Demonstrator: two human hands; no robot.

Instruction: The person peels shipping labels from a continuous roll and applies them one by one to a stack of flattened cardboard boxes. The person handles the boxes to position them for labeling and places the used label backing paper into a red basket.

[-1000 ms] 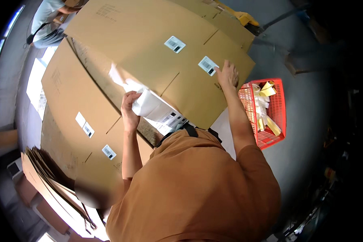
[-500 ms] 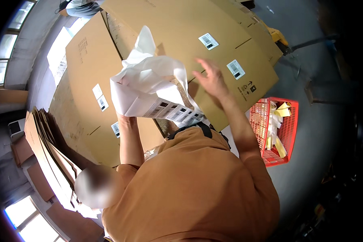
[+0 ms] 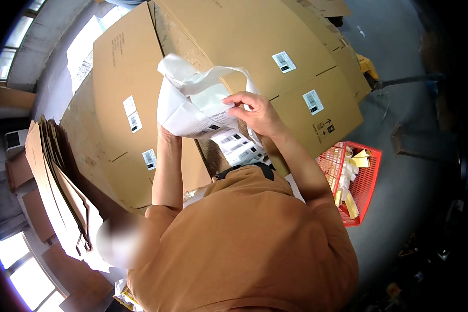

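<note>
A long white strip of barcode labels (image 3: 179, 112) hangs in loops in front of my body, its far end curled up. My left hand (image 3: 168, 135) grips the strip from beneath at its left side; most of its fingers are hidden behind the paper. With thumb and index finger pinched together, my right hand (image 3: 257, 113) takes hold of the printed part of the strip near its middle. Under the strip lie flat brown cardboard sheets; the right-hand sheet (image 3: 255, 47) bears two stuck labels, and the left-hand sheet (image 3: 132, 78) has labels too.
On the floor at the right stands a red plastic basket (image 3: 366, 195) holding white and yellow paper scraps. A stack of folded cardboard (image 3: 52, 177) stands at the left. Beyond the sheets on the right show a yellow part (image 3: 367, 66) and a dark bar (image 3: 411, 80).
My right hand has come left from above the cardboard onto the strip and closed its fingertips on it. The strip's raised far end has sunk lower and folded over.
</note>
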